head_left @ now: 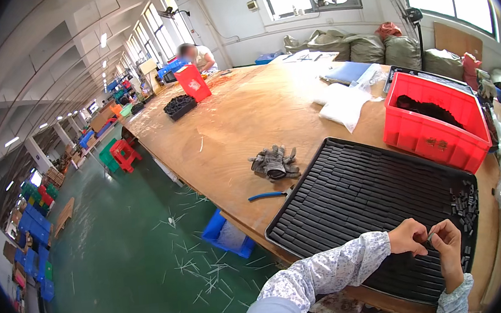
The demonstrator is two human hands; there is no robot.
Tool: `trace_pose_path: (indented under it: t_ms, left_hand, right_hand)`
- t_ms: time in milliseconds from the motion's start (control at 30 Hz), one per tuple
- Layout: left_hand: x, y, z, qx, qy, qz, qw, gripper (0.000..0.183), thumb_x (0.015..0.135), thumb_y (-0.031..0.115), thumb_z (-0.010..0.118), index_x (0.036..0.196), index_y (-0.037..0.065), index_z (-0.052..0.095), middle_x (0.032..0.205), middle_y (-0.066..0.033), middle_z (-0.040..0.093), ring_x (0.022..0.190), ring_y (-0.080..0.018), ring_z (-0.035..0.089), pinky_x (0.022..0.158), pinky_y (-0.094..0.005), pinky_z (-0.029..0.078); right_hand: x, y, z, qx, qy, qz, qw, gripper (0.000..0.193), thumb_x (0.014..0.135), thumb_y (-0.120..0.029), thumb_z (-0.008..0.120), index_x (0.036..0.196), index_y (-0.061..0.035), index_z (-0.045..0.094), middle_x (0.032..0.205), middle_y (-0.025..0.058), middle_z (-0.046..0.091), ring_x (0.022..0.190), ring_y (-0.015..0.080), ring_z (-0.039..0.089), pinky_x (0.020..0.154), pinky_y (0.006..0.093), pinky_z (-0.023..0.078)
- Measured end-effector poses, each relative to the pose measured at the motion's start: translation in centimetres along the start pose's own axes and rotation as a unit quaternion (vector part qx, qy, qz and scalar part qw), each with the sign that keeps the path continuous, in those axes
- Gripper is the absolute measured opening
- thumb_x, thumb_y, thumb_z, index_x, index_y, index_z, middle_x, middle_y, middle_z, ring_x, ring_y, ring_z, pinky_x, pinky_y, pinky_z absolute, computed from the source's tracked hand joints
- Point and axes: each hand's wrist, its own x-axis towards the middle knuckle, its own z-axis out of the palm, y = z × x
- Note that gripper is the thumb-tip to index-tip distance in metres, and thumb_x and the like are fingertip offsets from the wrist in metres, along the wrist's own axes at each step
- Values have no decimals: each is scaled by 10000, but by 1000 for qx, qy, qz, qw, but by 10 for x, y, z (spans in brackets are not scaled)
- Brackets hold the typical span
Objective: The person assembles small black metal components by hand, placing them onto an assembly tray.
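Over the right part of a large black tray [352, 207], my two hands meet with the fingertips close together. My left hand [408, 238] is closed, its fingers curled and pinched. My right hand [448, 251] pinches at the same spot, thumb against fingers. A tiny piece seems to sit between the fingertips, too small to name. Rows of dark strip-like pieces fill the tray. Short loose black pieces [465, 207] lie heaped along its right edge, just beyond my right hand.
Grey work gloves [274, 163] and a blue-handled tool [268, 195] lie left of the tray. A red bin [433, 139] with dark material stands behind it, near a white bag [345, 106]. A blue crate [228, 237] sits on the floor. Another person [202, 57] works far back.
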Motion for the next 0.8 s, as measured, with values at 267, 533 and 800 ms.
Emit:
trace_pose_path:
  t_ms: [267, 533, 800]
  left_hand:
    - [-2, 3, -2, -152, -1, -33, 988, 241, 810, 116, 758, 930, -60, 645, 731, -42, 651, 639, -99, 614, 578, -245, 497]
    - [-8, 27, -13, 32, 18, -6, 999, 266, 863, 183, 729, 1037, -13, 682, 873, -65, 704, 760, -100, 661, 680, -232, 536]
    - [-33, 18, -19, 391, 0, 154, 908, 400, 603, 271, 887, 942, 129, 730, 977, 5, 649, 936, -227, 559, 829, -345, 489]
  right_hand:
    - [-3, 3, -11, -93, 21, -78, 992, 153, 739, 26, 698, 829, -25, 584, 866, 35, 600, 768, 87, 554, 664, 217, 439]
    - [10, -9, -27, -183, 134, -161, 960, 63, 784, 69, 622, 798, 13, 596, 906, 82, 657, 808, 109, 581, 704, 227, 461]
    - [3, 23, -97, -335, 278, 9, 900, 76, 766, -27, 677, 831, 8, 659, 752, 115, 685, 698, 175, 670, 647, 294, 523]
